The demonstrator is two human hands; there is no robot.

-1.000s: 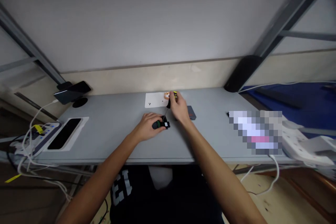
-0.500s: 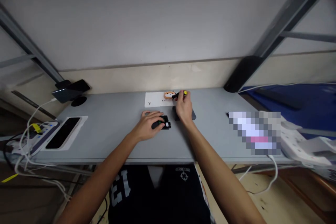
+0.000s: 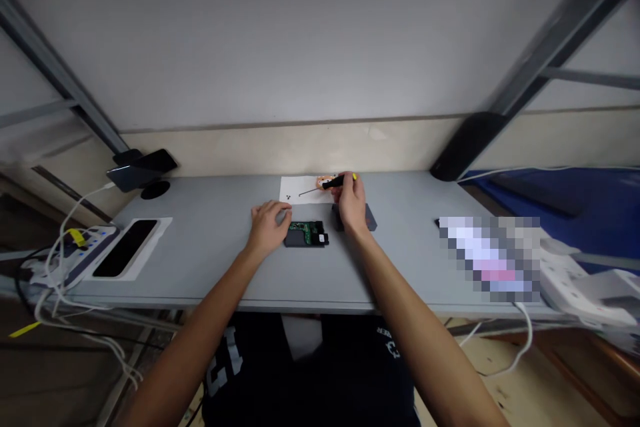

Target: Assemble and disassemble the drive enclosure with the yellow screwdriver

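A flat dark-grey rectangular device with an exposed green circuit board [image 3: 306, 235] lies on the smooth grey surface [image 3: 215, 233], between the two hands, its long axis running from left to right. The left hand [image 3: 270, 228] is much the nearer: it rests right at the device's left end with fingers loosely bent and nothing visible in its grasp, though whether the fingertips touch the casing cannot be told. The right hand [image 3: 351, 203], apart from the left and set beyond the device to its right, is closed around a slim screwdriver with a black handle and yellow cap [image 3: 334, 181]. The screwdriver's thin shaft points left and a little toward the person, its tip over a white paper sheet [image 3: 300, 183], near a few tiny black specks [image 3: 288, 197]. A dark-grey box-like block [image 3: 371, 217] sits partly hidden beneath the right hand.
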